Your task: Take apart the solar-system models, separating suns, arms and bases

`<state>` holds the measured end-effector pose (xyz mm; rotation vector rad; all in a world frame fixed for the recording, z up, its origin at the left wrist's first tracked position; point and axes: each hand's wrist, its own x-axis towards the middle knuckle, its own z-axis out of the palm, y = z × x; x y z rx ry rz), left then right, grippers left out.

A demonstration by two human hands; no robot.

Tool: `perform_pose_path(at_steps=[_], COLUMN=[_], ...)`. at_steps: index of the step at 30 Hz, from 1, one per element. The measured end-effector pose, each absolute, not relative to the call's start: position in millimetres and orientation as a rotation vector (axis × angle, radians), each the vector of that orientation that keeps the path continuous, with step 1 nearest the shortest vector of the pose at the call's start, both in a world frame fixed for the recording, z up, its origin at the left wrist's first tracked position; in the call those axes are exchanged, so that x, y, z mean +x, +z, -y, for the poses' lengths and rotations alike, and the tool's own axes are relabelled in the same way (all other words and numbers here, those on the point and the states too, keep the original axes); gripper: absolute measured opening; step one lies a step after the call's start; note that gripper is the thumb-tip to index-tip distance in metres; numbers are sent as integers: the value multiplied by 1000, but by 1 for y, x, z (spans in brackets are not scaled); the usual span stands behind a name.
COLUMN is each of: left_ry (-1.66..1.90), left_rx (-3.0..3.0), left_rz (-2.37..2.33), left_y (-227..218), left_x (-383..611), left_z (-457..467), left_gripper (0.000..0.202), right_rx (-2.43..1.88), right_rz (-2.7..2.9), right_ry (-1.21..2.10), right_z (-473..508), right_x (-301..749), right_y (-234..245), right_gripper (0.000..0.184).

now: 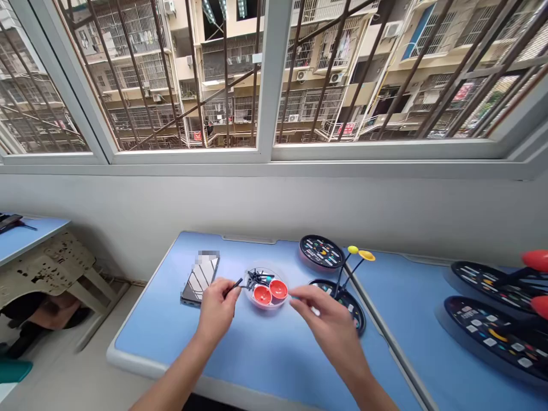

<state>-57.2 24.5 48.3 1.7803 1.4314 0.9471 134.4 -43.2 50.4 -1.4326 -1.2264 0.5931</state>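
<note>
Over the middle of the blue desk (162, 325), head view (only angle I've got), both hands are at the clear round dish (266, 307). It sits between them with two red cups (262, 294) and a tangle of little black parts (258, 277) inside. With my left hand (215, 308) I've got a thin black stick (234, 286) pinched between the fingers, just beside the dish's left rim. On the other side, my right hand (331, 322) has thumb and index nearly together next to the right-hand cup; honestly can't tell if anything tiny is between them.

So I'd call this step handling one small piece at the dish. Next move probably calls for a light, steady pinch and no bumping the rim. I'd watch the front black disc (358, 319) too: it's partly hidden by that hand, with two yellow-topped stalks (367, 255) near my knuckles.
</note>
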Motion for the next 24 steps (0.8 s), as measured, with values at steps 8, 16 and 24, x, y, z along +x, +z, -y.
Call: perform_pose_path(at_steps=[8, 16, 24], left_ry=[531, 411, 624], left_rx=[2350, 2465, 2449], left_rz=[-1651, -1599, -1369], left_y=[32, 25, 38], left_x=[4, 5, 32], left_z=[-76, -86, -62], left_gripper=[22, 22, 26], right_rx=[-1642, -1636, -1592], right_rz=[1550, 1606, 1698], right_ry=[270, 226, 162], right_z=[-45, -41, 36], right_x=[140, 139, 152], right_y=[22, 18, 4], right_gripper=[6, 9, 15])
